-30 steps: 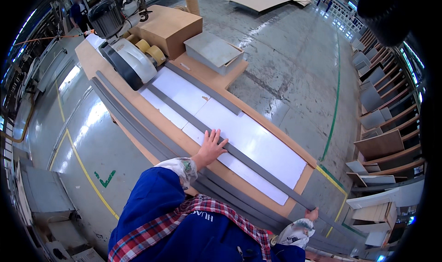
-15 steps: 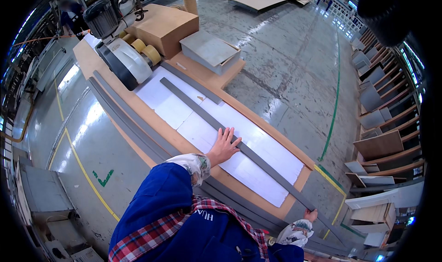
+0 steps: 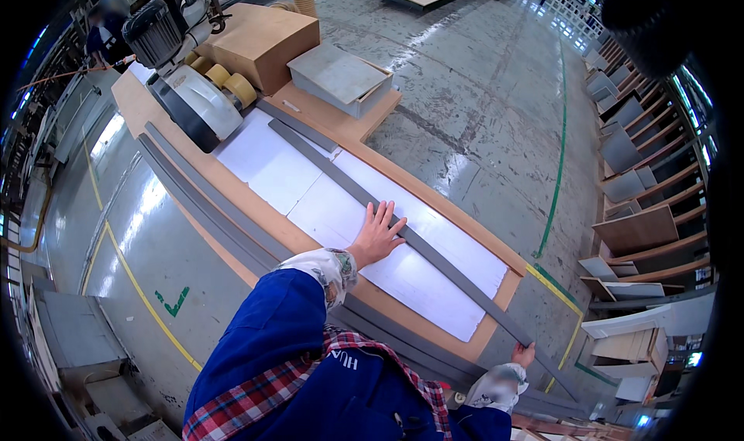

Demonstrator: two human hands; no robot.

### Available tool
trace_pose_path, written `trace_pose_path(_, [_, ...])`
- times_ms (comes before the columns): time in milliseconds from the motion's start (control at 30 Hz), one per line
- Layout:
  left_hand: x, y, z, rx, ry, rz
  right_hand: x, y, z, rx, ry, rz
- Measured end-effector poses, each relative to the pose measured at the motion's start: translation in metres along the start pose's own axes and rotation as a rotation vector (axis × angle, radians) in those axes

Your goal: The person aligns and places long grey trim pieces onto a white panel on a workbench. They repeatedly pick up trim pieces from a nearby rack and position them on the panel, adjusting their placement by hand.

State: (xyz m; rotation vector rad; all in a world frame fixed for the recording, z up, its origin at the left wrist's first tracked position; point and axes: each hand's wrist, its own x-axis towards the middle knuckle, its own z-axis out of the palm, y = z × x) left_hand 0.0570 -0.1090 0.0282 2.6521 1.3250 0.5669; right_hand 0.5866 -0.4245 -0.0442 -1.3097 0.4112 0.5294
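A long, narrow grey strip point(image 3: 442, 264) lies lengthwise over the white sheeted top of the workbench point(image 3: 422, 305). My left hand point(image 3: 377, 233) rests on the middle of it, palm down with fingers spread. Lower right, my right hand point(image 3: 524, 355) has its fingers closed around the strip near the bench end, and the strip runs on past it. The strip's far end points at the rollers of a white feeder machine point(image 3: 205, 104). Beside that end, a second grey strip point(image 3: 306, 131) lies along the bench's wooden guide rail point(image 3: 442, 189).
More long grey strips point(image 3: 209, 208) lie along the bench's left edge. Behind the rail stand a brown box point(image 3: 263, 42) and a grey, board-topped box point(image 3: 341, 77). A rack of panels point(image 3: 635, 232) lines the right. A person point(image 3: 107, 34) stands at the far left.
The far end of the held strip has shifted toward the guide rail. The second strip has slid farther along the rail toward the rollers. Both hands keep their places on the strip.
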Motion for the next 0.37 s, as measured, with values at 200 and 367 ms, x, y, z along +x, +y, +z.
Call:
trace_pose_path(200, [-0.001, 0.004, -0.009, 0.000, 0.014, -0.010, 0.008, 0.006, 0.002, 0.014, -0.016, -0.007])
trace_pose_path(367, [-0.001, 0.006, -0.012, -0.023, 0.024, -0.006, 0.029, 0.009, -0.006, 0.063, -0.032, 0.011])
